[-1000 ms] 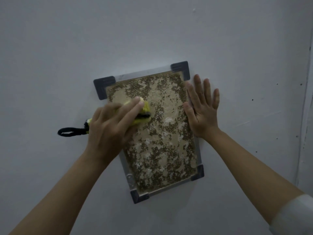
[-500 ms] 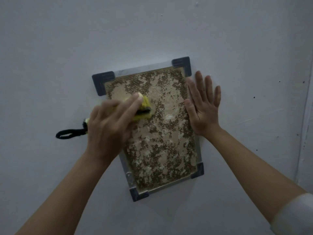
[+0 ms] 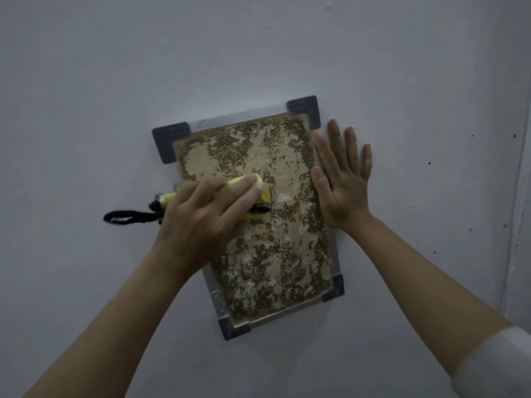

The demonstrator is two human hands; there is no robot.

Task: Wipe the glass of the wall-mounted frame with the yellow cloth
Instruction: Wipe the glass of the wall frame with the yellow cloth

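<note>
A rectangular frame [image 3: 304,110] with dark grey corner caps and a silver rim hangs tilted on the pale wall. Behind its glass [image 3: 275,254] is a speckled brown and beige sheet. My left hand [image 3: 201,216] presses the folded yellow cloth [image 3: 265,193] flat against the left middle of the glass. A black loop [image 3: 126,218] hangs out of the cloth to the left. My right hand [image 3: 342,179] lies flat with fingers spread on the frame's right edge and the wall beside it.
The pale wall [image 3: 258,47] fills the view, with small dark specks on its right side. A vertical edge or trim [image 3: 517,196] runs down the far right.
My left hand with the cloth has slid a little up and then back down over the left part of the glass. The right hand stays flat on the frame's edge.
</note>
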